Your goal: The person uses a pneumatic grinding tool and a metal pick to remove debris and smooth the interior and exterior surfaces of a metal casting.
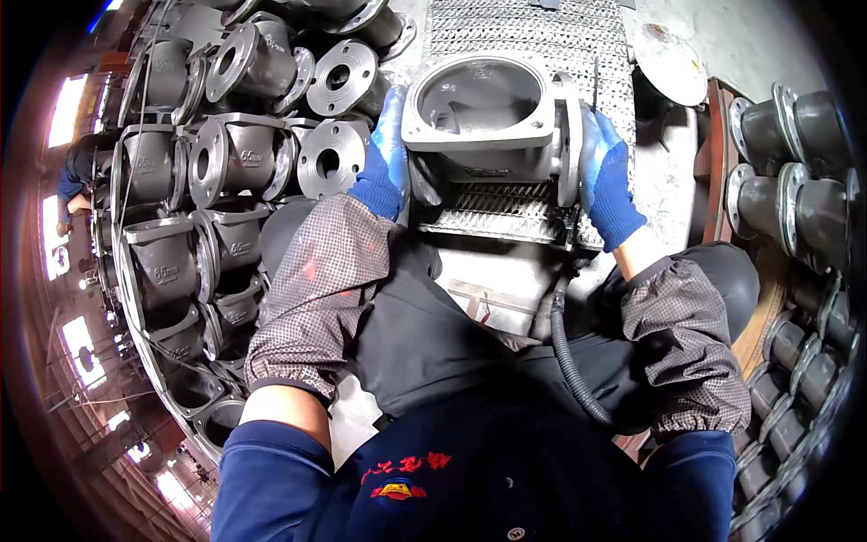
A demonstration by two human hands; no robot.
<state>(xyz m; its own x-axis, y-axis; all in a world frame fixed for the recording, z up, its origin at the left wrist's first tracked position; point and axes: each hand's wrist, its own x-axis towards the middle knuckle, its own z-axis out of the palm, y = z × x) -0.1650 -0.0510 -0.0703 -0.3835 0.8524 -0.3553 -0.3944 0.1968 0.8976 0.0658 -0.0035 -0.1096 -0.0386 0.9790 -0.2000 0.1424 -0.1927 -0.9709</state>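
Note:
Between my hands is a grey cast-metal valve body point(488, 138), its wide rounded opening facing up and a round flange at each side. My left hand point(388, 152), in a blue and white glove, presses against its left side. Gloved the same way, my right hand point(603, 167) grips the right-hand flange, its fingers partly hidden behind it. The valve body rests on, or just above, a bench with a textured metal top point(533, 29); I cannot tell whether it touches.
Several similar grey flanged valve bodies point(244, 154) are stacked at the left. More flanged parts point(772, 208) line the right side. A dark corrugated hose point(567, 348) runs down from the bench past my right leg. A round pale plate point(670, 63) lies at the far right.

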